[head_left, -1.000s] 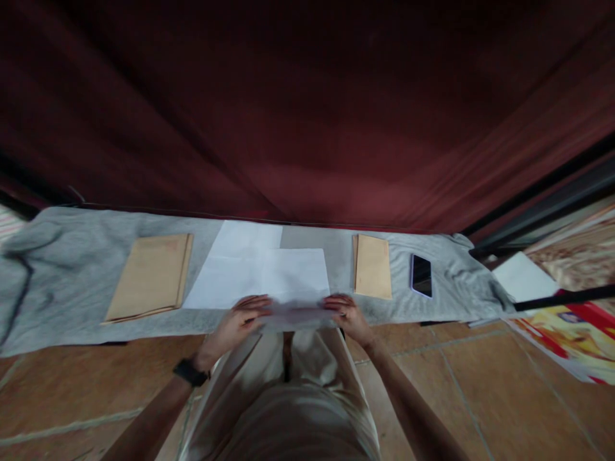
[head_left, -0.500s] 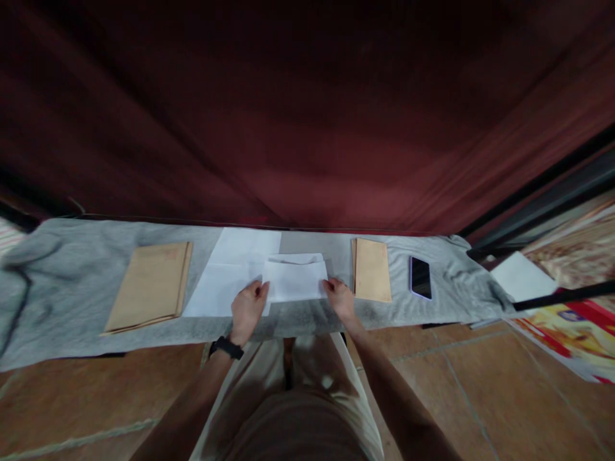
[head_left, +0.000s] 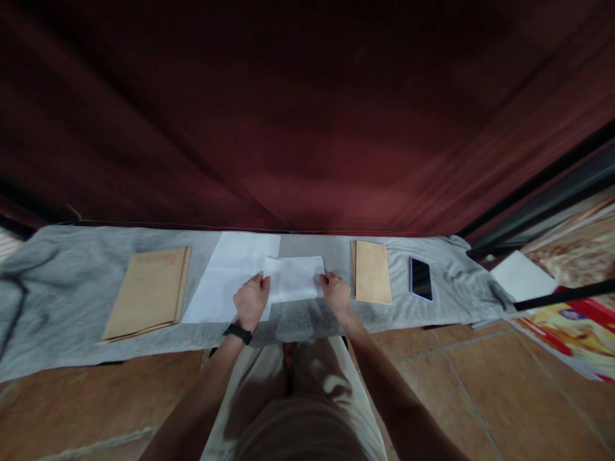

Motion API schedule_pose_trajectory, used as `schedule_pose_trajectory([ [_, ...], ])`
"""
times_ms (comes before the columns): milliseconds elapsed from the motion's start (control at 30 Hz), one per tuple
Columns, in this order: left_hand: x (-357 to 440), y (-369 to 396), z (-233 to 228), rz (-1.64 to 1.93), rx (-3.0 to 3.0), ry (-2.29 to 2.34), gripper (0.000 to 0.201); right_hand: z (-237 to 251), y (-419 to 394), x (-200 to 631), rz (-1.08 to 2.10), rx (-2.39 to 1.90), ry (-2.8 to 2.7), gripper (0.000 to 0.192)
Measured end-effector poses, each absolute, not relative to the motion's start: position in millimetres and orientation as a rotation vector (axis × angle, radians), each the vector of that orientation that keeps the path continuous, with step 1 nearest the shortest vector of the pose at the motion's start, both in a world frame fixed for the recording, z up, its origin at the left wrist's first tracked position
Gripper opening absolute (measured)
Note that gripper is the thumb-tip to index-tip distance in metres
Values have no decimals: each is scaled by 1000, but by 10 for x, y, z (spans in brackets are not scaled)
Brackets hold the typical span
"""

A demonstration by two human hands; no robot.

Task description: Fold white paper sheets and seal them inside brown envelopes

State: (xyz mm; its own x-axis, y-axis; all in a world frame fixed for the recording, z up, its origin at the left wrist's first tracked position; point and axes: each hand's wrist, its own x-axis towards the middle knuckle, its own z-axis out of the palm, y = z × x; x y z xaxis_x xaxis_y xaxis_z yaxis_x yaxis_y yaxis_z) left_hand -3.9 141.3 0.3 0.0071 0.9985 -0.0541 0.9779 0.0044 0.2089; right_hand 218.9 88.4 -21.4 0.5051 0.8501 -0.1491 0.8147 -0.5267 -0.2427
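A folded white paper (head_left: 295,278) lies on a grey cloth (head_left: 72,282) that covers a low surface. My left hand (head_left: 250,301) presses on the paper's left end and my right hand (head_left: 335,291) presses on its right end. The fingers of both hands lie flat on the fold. Under and left of the folded paper sits a stack of white sheets (head_left: 228,278). I wear a black watch (head_left: 237,333) on my left wrist.
A pile of brown envelopes (head_left: 144,291) lies at the left, a narrower brown envelope pile (head_left: 371,271) at the right, then a phone (head_left: 421,278). A dark red curtain (head_left: 307,128) hangs behind. Colourful printed sheets (head_left: 571,333) lie on the tiled floor at the right.
The near edge of the sheet was lifted and folded away from me. Both hands moved forward with it and now press the fold flat, a little farther up the cloth.
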Motion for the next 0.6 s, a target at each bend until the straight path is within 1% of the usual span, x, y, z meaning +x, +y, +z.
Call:
schedule_pose_trajectory([
  [167, -3, 1465, -60, 171, 2088, 2110, 43, -274, 926, 2176, 292, -2537, -1486, 37],
  [333, 4, 1486, -129, 178, 2118, 2092, 43, -318, 957, 2175, 116, -2406, -1490, 29],
  [467, -3, 1499, -149, 145, 2136, 2075, 42, -364, 991, 2086, -39, -2228, -1629, 36],
  [600, -3, 1506, -145, 112, 2150, 2088, 42, -475, 998, 1915, -68, -2033, -1822, 45],
])
